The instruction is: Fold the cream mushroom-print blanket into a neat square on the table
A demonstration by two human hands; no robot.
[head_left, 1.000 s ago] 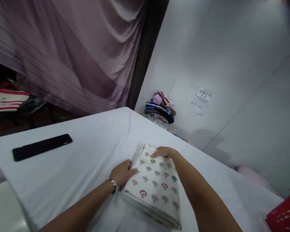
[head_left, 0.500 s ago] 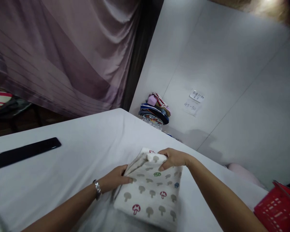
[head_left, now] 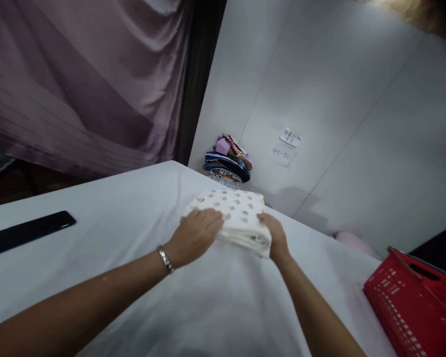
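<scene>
A white folded cloth [head_left: 241,218] with a mushroom print is held toward the far edge of the white-covered table [head_left: 134,198]. Its layered fold faces me. My left hand [head_left: 198,233], with a silver bracelet at the wrist, grips the left near corner, fingers over the top. At the right side, my right hand [head_left: 277,238] holds the cloth with its thumb on top; its other fingers are mostly hidden. The print is slightly blurred, and I cannot tell whether the cloth touches the table.
A pile of folded clothes [head_left: 228,163] stands beyond the table, against the white wall [head_left: 319,124] with paper notes [head_left: 286,146]. A flat black object [head_left: 29,230] lies left. A red plastic basket [head_left: 412,302] is at the right. A mauve curtain [head_left: 96,84] hangs behind.
The cloth has moved away from me toward the far table edge and turned, so its folded edge now faces me. Both hands moved with it. The view has shifted slightly right.
</scene>
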